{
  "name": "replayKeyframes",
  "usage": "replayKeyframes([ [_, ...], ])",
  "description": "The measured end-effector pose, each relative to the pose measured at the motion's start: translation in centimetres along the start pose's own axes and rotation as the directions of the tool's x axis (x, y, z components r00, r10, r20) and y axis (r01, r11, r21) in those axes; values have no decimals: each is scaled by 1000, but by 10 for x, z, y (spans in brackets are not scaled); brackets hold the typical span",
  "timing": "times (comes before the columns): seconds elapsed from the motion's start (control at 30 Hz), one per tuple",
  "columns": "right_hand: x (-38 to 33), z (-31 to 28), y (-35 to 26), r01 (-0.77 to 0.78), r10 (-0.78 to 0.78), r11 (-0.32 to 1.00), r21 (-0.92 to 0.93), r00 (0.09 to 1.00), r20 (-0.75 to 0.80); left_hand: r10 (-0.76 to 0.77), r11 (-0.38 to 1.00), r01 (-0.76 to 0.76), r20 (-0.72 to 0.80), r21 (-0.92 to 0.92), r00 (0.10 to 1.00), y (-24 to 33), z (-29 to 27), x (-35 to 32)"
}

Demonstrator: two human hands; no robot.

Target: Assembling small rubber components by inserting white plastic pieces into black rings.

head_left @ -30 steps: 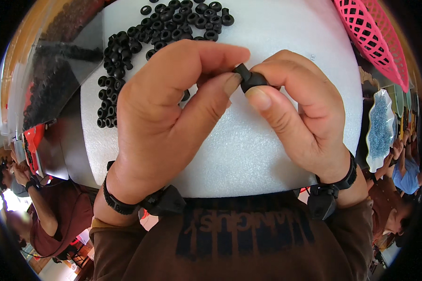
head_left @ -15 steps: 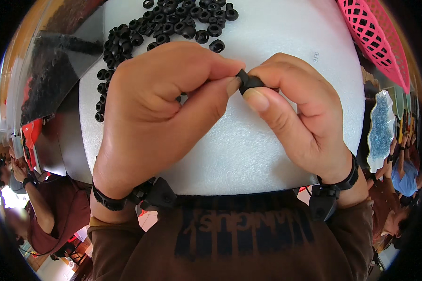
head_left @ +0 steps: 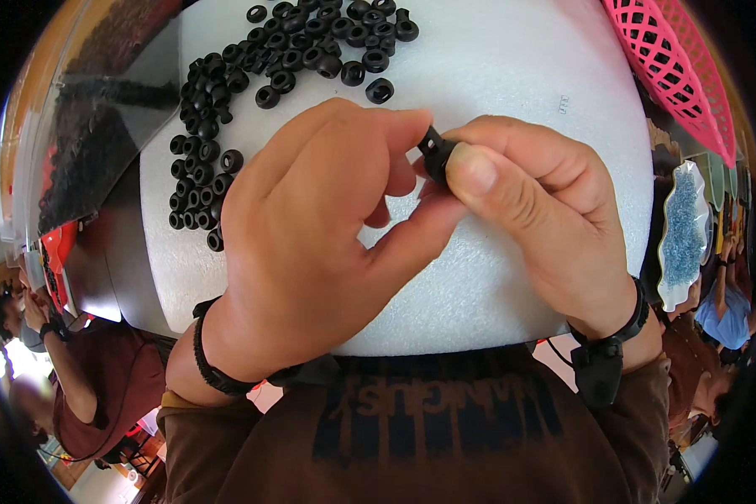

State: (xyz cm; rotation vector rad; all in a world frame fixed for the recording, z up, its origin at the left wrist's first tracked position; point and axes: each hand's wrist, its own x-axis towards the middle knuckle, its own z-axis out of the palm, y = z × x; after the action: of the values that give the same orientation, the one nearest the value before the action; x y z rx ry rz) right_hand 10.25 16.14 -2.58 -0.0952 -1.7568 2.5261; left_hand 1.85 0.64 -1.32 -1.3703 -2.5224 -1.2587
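A small black rubber piece (head_left: 433, 149) with a hole in its side is held up between my two hands, above the white foam sheet. My right hand (head_left: 546, 189) pinches its lower end between thumb and forefinger, and the thumb covers part of it. My left hand (head_left: 328, 218) is closed around its other side, the forefinger at the top edge and the thumb reaching below it. The left thumb's tip is partly hidden behind the right thumb. Beyond and beside my left hand lie many loose black rubber rings (head_left: 294, 59) on the foam sheet (head_left: 479, 286).
A clear bag of black pieces (head_left: 109, 126) lies at the left edge. At the right stand a pink lattice basket (head_left: 672, 76) and a white scalloped dish of pale blue bits (head_left: 682, 235). Other people (head_left: 101, 370) sit at both sides.
My left hand has shifted slightly right and down, and its thumb has moved from the piece's near side to below it. The piece is now tilted more upright, showing its hole.
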Motion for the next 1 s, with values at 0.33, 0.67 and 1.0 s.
replayKeyframes([
  [0.33, -3, 2, -5, 29, -32, 998, 51, 998, 48, 392, 911, -355, -178, 209, 902, -10, 8, -3],
  [0.67, 1, -6, -5, -119, 103, 982, 145, 988, 113, 209, 978, -208, -96, 17, 973, -4, -5, 6],
  [1.0, 2, -6, -4, -100, 89, 975, 196, 994, 64, 310, 946, -292, -125, 143, 942, -5, 0, 3],
])
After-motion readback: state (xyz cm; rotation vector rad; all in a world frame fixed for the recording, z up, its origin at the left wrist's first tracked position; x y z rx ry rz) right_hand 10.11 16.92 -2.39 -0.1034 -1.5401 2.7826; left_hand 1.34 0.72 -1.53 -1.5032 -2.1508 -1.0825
